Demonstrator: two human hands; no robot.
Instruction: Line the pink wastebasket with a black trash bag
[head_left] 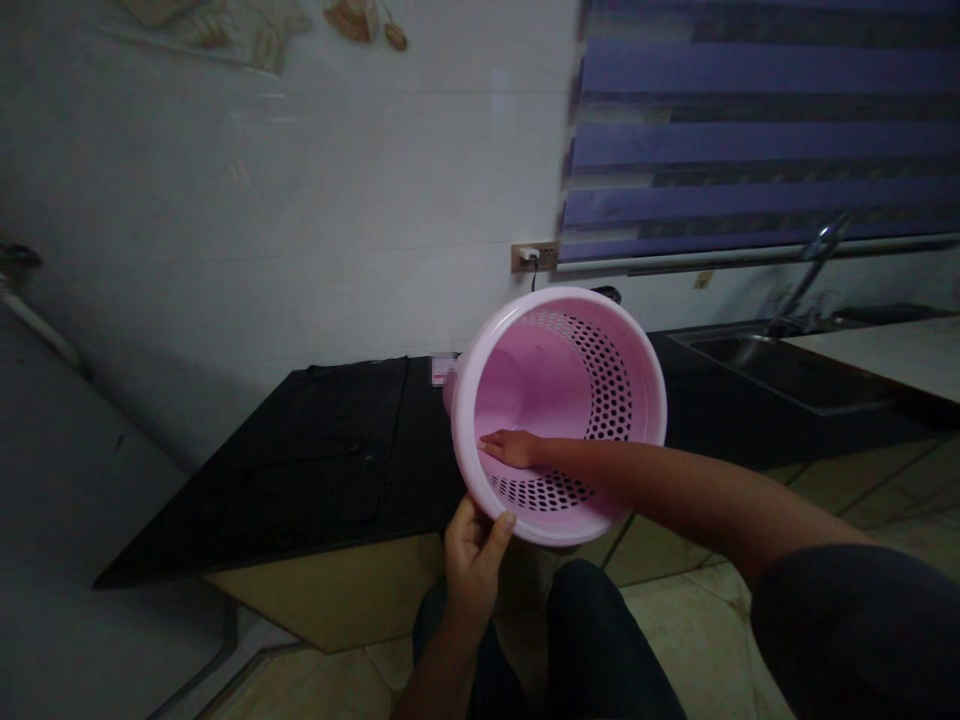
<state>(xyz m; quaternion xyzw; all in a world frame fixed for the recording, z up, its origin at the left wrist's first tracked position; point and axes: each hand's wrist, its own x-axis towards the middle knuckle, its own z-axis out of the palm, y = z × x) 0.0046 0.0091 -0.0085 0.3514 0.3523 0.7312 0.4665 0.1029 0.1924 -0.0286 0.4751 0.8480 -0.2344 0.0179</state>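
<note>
A pink plastic basket (525,390) with rows of round holes is tilted on its side, its wide mouth facing me, in front of the counter. My left hand (474,550) grips the lower left of its rim, the thumb on the near side and the fingers behind. Reaching in through the mouth, my right hand (514,448) lies with stretched fingers against or close to the inner left wall. No object shows in the right hand, though its palm side is hidden.
A black countertop (330,460) runs along the tiled wall. A wall socket (534,257) with a white plug and cord sits behind the basket. To the right are a sink (787,370), a faucet (821,245) and a pale board (892,350). Purple striped blinds (750,130) hang above.
</note>
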